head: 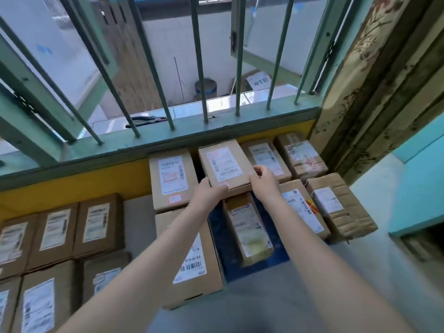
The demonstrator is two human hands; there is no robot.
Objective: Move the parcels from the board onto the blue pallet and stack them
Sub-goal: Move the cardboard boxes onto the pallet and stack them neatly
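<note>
The person holds a flat cardboard parcel (224,164) with both hands, above the far edge of the blue pallet (269,236), close under the green window sill (168,138). The left hand (209,191) grips its near left corner, with the thumb on top by the label. The right hand (263,179) grips the near right corner, fingers curled over the edge. The two hands are apart, one at each end of the near side.

The parcel seems to hang in the gap between a taller box (171,179) at the pallet's far left and a box (265,157) on its right, but the view cannot show whether its bottom already rests on something. More parcels lie on the pallet: a long one (249,233) in the middle and a taped one (341,207) at the right edge. The parcels still waiting (57,229) lie at the left, on the board, which is mostly hidden under them.

The parcel looks stiff and rather light, because it is thin and it is held only by the corners. The cardboard is smooth and the label may be slippery, so a hold on two opposite edges is probably safest. Its contents are not known, so it should be put down gently and flat.
</note>
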